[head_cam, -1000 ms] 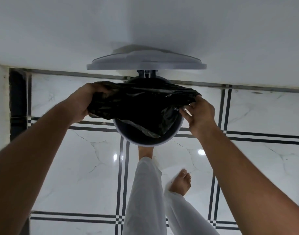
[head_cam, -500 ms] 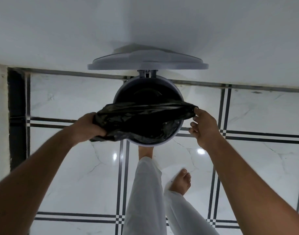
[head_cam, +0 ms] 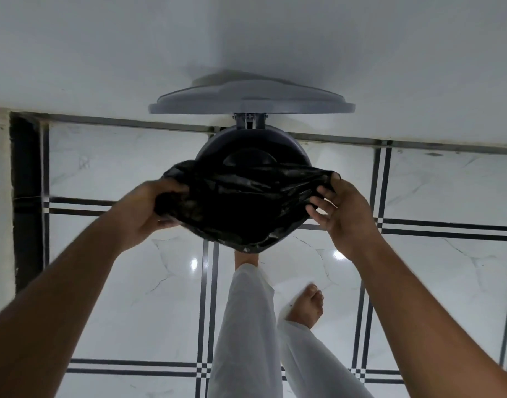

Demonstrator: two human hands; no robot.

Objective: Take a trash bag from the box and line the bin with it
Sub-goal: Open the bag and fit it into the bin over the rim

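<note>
Hands stretch a black trash bag [head_cam: 241,205] over the near half of the round bin [head_cam: 253,145] at frame centre. Left hand [head_cam: 144,209] grips the bag's left edge with curled fingers; right hand [head_cam: 342,212] pinches its right edge, fingers spread. Bin's lid [head_cam: 251,100] stands open against the wall.

Both arms extended forward and down, converging toward centre. Left hand [head_cam: 149,208] has fingers curled in a grip, knuckles up, wrist roughly straight. Right hand [head_cam: 340,214] is rotated palm-inward, fingers [head_cam: 318,201] spread and bent, pinching with the thumb on top. Hands level with each other, well apart. Forearms bare.
</note>
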